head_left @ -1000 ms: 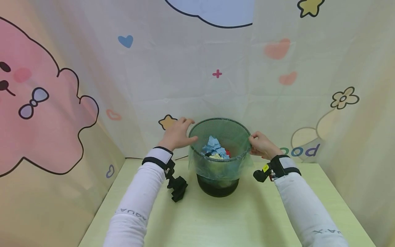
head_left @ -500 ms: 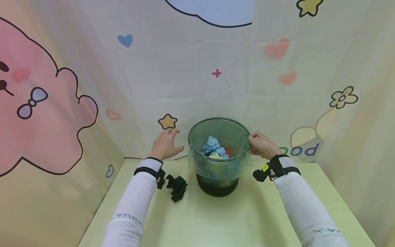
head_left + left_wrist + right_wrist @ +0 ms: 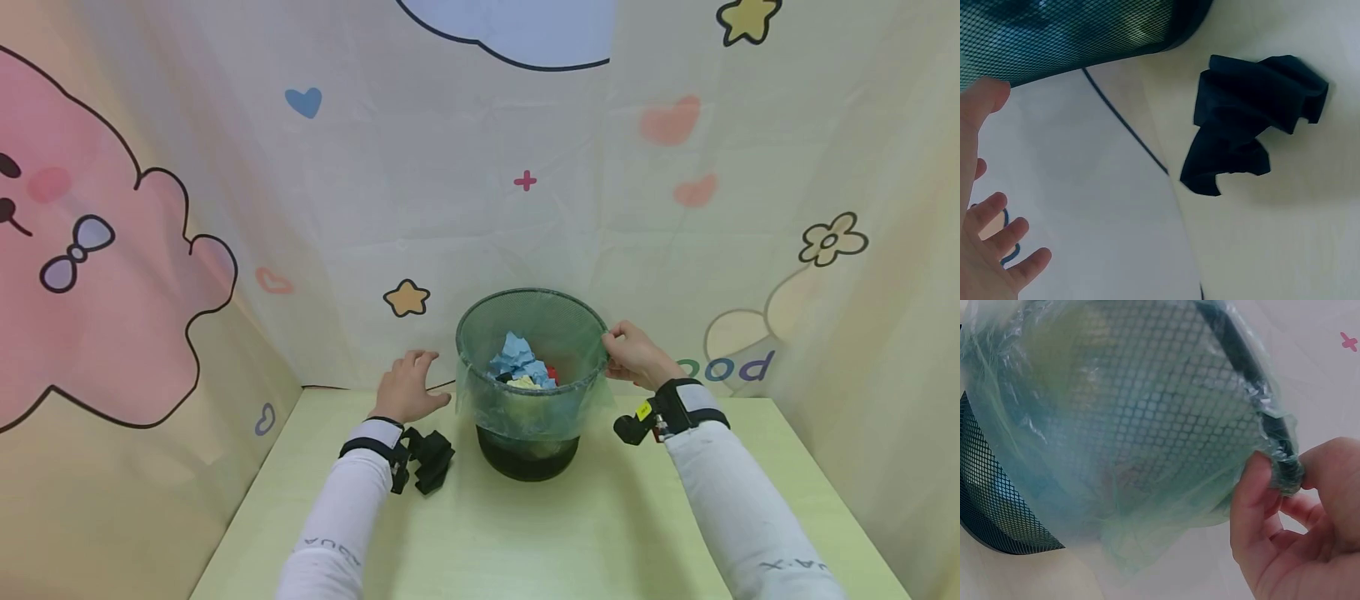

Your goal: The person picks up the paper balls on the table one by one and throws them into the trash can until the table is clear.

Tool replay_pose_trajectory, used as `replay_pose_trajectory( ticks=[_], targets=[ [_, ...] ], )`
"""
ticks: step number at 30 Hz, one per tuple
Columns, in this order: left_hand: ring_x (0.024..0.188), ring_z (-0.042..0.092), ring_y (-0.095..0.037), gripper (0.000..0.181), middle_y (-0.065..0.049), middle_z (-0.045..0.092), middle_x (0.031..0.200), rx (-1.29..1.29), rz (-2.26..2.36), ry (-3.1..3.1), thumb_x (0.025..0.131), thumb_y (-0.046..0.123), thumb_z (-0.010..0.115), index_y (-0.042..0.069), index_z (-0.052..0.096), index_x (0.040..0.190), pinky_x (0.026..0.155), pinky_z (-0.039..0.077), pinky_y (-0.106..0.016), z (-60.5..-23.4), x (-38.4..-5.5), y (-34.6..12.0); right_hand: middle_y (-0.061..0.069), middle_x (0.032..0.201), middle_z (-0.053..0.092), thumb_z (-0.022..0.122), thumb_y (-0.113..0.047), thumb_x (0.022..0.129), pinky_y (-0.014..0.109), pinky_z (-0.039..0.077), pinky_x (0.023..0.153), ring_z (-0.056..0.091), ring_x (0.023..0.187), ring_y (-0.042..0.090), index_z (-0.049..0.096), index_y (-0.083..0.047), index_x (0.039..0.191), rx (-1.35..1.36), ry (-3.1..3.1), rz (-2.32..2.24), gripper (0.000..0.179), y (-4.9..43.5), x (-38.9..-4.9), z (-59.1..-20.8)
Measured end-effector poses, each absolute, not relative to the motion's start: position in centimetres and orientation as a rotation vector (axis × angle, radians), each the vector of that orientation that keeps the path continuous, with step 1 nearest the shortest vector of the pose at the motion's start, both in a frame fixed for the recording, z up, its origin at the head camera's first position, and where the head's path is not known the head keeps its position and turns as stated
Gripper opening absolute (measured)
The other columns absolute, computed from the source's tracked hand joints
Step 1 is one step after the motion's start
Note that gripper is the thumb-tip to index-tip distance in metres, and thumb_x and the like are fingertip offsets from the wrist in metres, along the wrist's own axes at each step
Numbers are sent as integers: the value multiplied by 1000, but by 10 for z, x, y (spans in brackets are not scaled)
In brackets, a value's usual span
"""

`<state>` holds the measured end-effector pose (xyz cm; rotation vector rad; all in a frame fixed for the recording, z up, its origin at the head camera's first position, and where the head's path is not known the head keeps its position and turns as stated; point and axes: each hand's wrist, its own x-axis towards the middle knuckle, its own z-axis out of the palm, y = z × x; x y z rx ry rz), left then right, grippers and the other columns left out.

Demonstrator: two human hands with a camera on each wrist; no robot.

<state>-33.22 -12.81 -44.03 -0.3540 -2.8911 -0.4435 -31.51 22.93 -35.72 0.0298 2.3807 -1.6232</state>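
Observation:
A black mesh wastebasket (image 3: 528,467) stands on the table, lined with a translucent green bin bag (image 3: 525,417) folded over its rim. Inside lie crumpled pieces of blue paper (image 3: 516,357), with bits of yellow, black and red. At the basket's right side my right hand (image 3: 637,354) pinches the bag-covered rim between thumb and fingers, as the right wrist view shows. My left hand (image 3: 408,387) is held off the basket's left side with spread fingers and nothing in it. Below it, a crumpled black paper (image 3: 1250,115) lies on the table, left of the basket.
The pale table (image 3: 480,542) ends at a white printed curtain (image 3: 360,167) right behind the basket. More curtain hangs along the left and right sides. A wrist camera (image 3: 637,425) juts out from the right wrist.
My left hand has moved away from the basket's left rim, first leftward, then down closer to the black paper. My right hand keeps its pinch on the rim.

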Motion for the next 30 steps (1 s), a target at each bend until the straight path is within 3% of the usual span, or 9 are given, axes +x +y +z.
replay_pose_trajectory(
  ticks=[8, 16, 30],
  targets=[
    [122, 40, -37, 74, -14, 39, 139, -328, -457, -2896, 72, 42, 73, 15, 44, 134, 93, 40, -54, -471, -323, -126, 2, 65, 34, 29, -20, 98, 24, 47, 68, 43, 61, 15, 26, -8, 99, 10, 2383, -1606, 12, 232, -318, -359],
    [125, 37, -37, 81, -15, 38, 139, -284, -405, -2925, 65, 43, 78, 16, 45, 134, 89, 41, -55, -510, -313, -122, 3, 68, 33, 30, -18, 98, 23, 47, 66, 41, 62, 15, 26, -7, 100, 21, 2382, -1614, 12, 230, -318, -360],
    [126, 32, -41, 82, -17, 36, 141, -149, -472, -3070, 64, 38, 80, 18, 45, 135, 87, 38, -62, -537, -295, -116, 3, 69, 30, 29, -19, 99, 25, 45, 67, 37, 61, 15, 26, -7, 100, -14, 2377, -1610, 12, 232, -319, -360]
  ],
)
